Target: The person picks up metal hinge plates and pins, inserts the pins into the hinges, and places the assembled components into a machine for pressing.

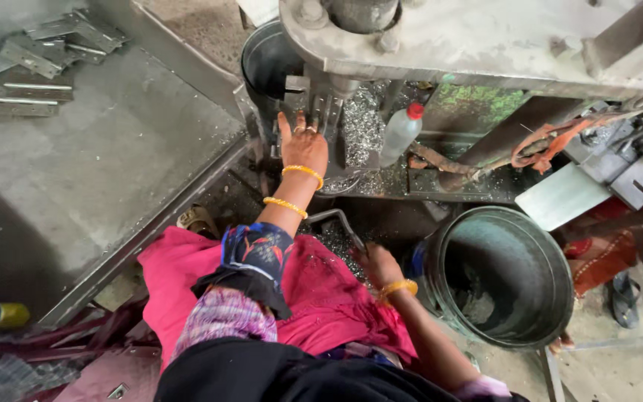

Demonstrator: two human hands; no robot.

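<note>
Head view. Left hand [304, 145] raised to the press [478, 45], fingers extended and open, fingertips touching the metal die block [320, 104] under the press head. Right hand [376, 262] low near the lap, closed around the end of a bent metal handle [336, 220]. Metal shavings [362, 126] heaped just right of the die block. Plastic bottle [400, 132] with red cap upright beside the shavings. Green drum [501, 275] just right of the right hand. Metal brackets [35, 67] stacked on the tabletop [113, 164], well apart at upper left.
</note>
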